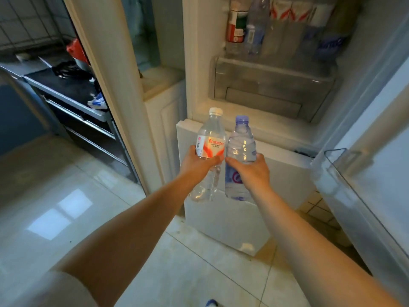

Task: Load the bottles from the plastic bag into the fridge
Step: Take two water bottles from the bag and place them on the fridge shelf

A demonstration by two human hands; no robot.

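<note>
Now each hand wrapped round a bottle: left hand on red-labelled bottle, right hand on blue-capped bottle.

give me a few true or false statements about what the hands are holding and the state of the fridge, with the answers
1. The left hand holds a bottle with a white cap and a red and white label. True.
2. The right hand holds nothing. False: it grips a bottle with a blue cap.
3. The fridge door is closed. False: it stands open at the right, and the inside is in view.
4. Bottles already stand on the shelf above the clear drawer. True.
5. Both held bottles lie flat on the floor. False: both are held up in front of the fridge, caps upward.
</note>
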